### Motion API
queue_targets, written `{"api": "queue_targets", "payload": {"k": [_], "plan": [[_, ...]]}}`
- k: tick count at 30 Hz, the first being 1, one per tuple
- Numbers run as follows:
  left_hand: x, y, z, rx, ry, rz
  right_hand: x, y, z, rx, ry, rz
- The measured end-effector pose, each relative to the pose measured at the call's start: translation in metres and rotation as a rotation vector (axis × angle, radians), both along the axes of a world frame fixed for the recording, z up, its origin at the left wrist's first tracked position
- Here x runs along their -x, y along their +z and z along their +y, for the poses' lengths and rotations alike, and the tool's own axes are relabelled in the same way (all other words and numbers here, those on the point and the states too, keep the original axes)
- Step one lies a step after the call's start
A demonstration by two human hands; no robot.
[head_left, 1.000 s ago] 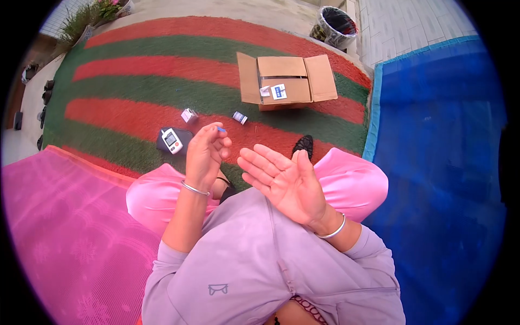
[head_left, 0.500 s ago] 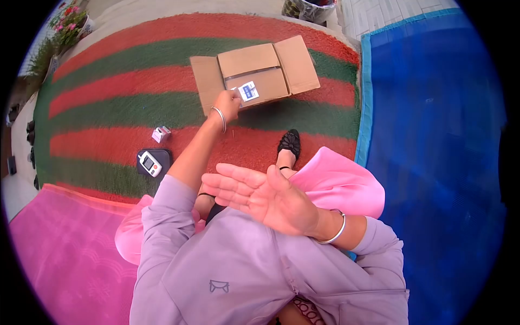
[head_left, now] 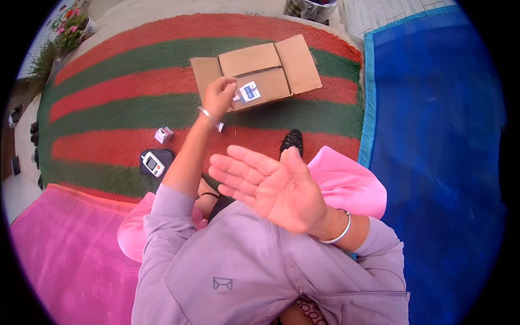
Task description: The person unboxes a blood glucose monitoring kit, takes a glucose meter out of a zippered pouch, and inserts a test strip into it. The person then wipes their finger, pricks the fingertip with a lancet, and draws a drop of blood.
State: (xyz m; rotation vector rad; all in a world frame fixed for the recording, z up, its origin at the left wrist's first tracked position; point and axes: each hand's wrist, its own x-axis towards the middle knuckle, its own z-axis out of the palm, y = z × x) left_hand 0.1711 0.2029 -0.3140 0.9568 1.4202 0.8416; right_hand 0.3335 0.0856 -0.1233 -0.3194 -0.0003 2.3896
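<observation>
White-and-blue square packet (head_left: 249, 92) lies atop the brown cardboard box (head_left: 250, 59), just beside the nearer left hand (head_left: 218, 97), fingers curled, pinch unclear; right hand (head_left: 279, 192) opens flat.

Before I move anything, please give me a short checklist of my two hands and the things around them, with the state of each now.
1. Right hand free: ok, open with palm showing, nothing in it.
2. Left hand free: cannot tell, its fingers are curled beside the packet.
3. Blue-and-white packet on the cardboard box: ok, it lies on top.
4. Meter on its dark case: ok.
5. Meter reading clear: cannot tell, too small.
6. White-ended container in full view: not ok, the left arm partly covers it.
</observation>
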Motion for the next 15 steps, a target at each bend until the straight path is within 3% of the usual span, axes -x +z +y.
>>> {"api": "queue_targets", "payload": {"k": [3,6,10,15], "plan": [[0.025,0.117,-0.036,-0.142,-0.007,-0.369,-0.001,0.009,0.005,-0.005,-0.001,-0.001],[0.042,0.173,-0.087,-0.467,-0.253,-0.579,0.002,0.018,0.004,-0.004,0.012,0.022],[0.053,0.205,-0.127,-0.486,-0.368,-0.139,0.009,0.027,-0.003,-0.022,0.074,0.089],[0.052,0.223,-0.144,-0.539,-0.295,-0.064,0.018,0.032,-0.009,-0.073,0.168,0.129]]}}
